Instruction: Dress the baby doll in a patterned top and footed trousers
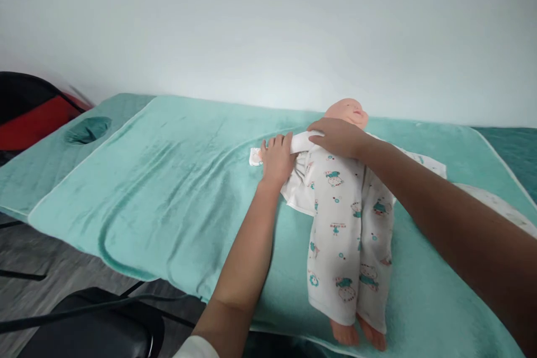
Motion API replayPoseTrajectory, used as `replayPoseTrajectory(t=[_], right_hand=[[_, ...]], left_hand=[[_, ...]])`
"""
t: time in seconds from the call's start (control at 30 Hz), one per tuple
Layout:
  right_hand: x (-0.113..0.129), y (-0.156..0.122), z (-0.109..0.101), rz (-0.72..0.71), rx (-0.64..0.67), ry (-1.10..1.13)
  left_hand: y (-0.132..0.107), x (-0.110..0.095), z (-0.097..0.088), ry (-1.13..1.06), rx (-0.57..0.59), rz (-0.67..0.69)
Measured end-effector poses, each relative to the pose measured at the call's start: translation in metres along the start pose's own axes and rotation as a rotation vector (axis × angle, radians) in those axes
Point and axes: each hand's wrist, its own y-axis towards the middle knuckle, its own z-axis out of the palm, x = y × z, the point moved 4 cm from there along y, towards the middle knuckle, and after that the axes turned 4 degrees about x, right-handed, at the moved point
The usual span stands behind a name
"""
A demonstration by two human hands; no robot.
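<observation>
A baby doll (344,110) lies on its back, its head towards the wall and its bare feet towards me. It wears printed white trousers (335,218) and a white shirt (300,193), which is spread out under its sides. My left hand (278,161) is closed over the shirt sleeve (302,141), near the cuff that sticks out past my fingers. At the doll's shoulder, just below the head, my right hand (339,137) grips the upper end of the same sleeve. My right hand and forearm hide the doll's chest and part of its neck.
A green cover (180,179) lies over the long table, with a face hole (88,130) at the far left. White printed cloth (490,201) lies at the right, partly behind my forearm. Black chair (92,324) stands below the front edge; a red and black chair (37,117) is left.
</observation>
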Motion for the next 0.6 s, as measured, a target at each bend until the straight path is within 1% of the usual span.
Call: replayPoseTrajectory(t=[0.07, 0.13, 0.17, 0.23, 0.3, 0.37, 0.43, 0.5, 0.6], right_hand=[[-0.013, -0.024, -0.005, 0.022, -0.133, 0.112], [-0.033, -0.051, -0.004, 0.093, -0.299, 0.232], [-0.045, -0.063, -0.001, 0.146, -0.394, 0.291], [-0.073, -0.084, 0.013, 0.260, -0.564, 0.373], [-0.098, -0.097, 0.031, 0.361, -0.662, 0.353], [-0.115, -0.101, 0.047, 0.391, -0.675, 0.252], [-0.123, -0.101, 0.055, 0.379, -0.644, 0.152], [-0.124, -0.099, 0.057, 0.369, -0.606, 0.085], [-0.120, -0.099, 0.052, 0.394, -0.578, 0.035]], left_hand=[[0.000, -0.001, 0.001, 0.032, -0.006, -0.025], [0.000, -0.002, 0.002, 0.072, -0.009, -0.046], [0.000, -0.003, 0.002, 0.091, -0.010, -0.055], [0.000, -0.004, 0.003, 0.127, -0.009, -0.074], [-0.001, -0.005, 0.004, 0.162, -0.007, -0.092], [-0.002, -0.007, 0.004, 0.197, -0.010, -0.105], [-0.001, -0.008, 0.004, 0.219, -0.013, -0.112], [0.000, -0.008, 0.002, 0.230, -0.011, -0.121], [0.004, -0.008, 0.000, 0.248, -0.012, -0.142]])
